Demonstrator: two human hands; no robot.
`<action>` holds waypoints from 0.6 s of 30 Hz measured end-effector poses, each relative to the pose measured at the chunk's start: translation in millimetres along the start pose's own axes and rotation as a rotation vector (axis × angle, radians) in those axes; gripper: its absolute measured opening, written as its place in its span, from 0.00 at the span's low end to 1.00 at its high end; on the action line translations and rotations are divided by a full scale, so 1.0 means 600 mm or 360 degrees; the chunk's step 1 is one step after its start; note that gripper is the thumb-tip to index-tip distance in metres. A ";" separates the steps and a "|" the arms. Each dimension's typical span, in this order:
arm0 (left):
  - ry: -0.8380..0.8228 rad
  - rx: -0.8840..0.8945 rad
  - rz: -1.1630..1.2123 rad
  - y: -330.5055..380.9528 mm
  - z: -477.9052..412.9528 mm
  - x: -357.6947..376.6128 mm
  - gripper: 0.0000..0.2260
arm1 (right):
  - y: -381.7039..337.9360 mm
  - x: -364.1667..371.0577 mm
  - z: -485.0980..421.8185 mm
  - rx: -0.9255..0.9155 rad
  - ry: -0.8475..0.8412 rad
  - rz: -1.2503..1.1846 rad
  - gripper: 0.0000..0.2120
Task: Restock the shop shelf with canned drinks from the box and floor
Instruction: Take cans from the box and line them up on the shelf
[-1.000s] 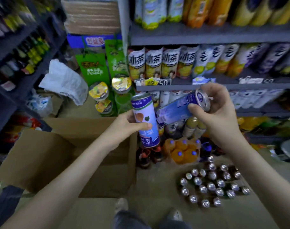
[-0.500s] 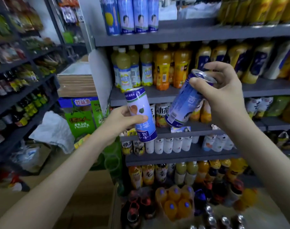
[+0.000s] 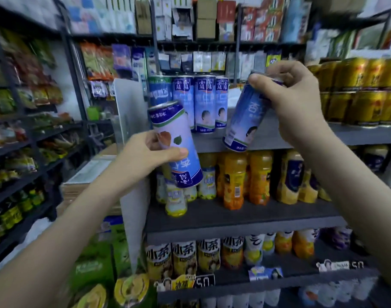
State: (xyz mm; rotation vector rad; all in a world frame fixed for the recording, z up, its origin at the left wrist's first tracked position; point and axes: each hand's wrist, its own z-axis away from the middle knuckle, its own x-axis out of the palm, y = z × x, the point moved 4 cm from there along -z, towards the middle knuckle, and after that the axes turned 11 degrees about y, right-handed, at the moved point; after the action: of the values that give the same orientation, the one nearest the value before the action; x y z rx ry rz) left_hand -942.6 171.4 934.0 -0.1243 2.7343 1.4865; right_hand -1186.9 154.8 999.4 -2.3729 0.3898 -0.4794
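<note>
My left hand (image 3: 143,156) grips a tall blue-and-white can (image 3: 176,145) round its middle, upside down and tilted, in front of the shelf's left end. My right hand (image 3: 290,103) holds a second blue-and-white can (image 3: 245,121) by its top, tilted, its base just above the front edge of the grey shelf (image 3: 270,136). Three matching cans (image 3: 203,103) stand upright on that shelf behind, beside a green-topped blue can (image 3: 160,92).
Gold cans (image 3: 359,92) fill the same shelf to the right. Orange and yellow juice bottles (image 3: 234,178) stand on the shelf below, tea bottles (image 3: 183,258) lower still. Snack racks (image 3: 18,130) line the left wall. A stack of flat boxes (image 3: 90,174) sits left of the shelf's white end panel.
The view has swung upward from the floor and box to the upper shelves. Both hands have risen with their cans; the right can now nears the shelf with matching cans.
</note>
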 end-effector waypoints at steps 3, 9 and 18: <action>-0.0017 0.0071 0.0070 0.003 -0.048 -0.019 0.10 | 0.032 0.037 -0.049 -0.0020 0.0032 0.0022 0.14; -0.0018 0.0103 0.0071 -0.005 -0.095 -0.026 0.12 | 0.075 0.079 -0.091 -0.0135 0.0050 0.0271 0.12; 0.0090 0.0133 0.0003 0.008 -0.119 -0.022 0.09 | 0.114 0.073 -0.090 0.0182 -0.0659 0.0462 0.23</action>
State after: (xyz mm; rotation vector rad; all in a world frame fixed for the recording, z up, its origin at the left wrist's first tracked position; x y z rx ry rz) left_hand -928.6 114.9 977.6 -0.1642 2.8365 1.3872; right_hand -1181.7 57.6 1001.9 -2.1840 0.4873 0.1207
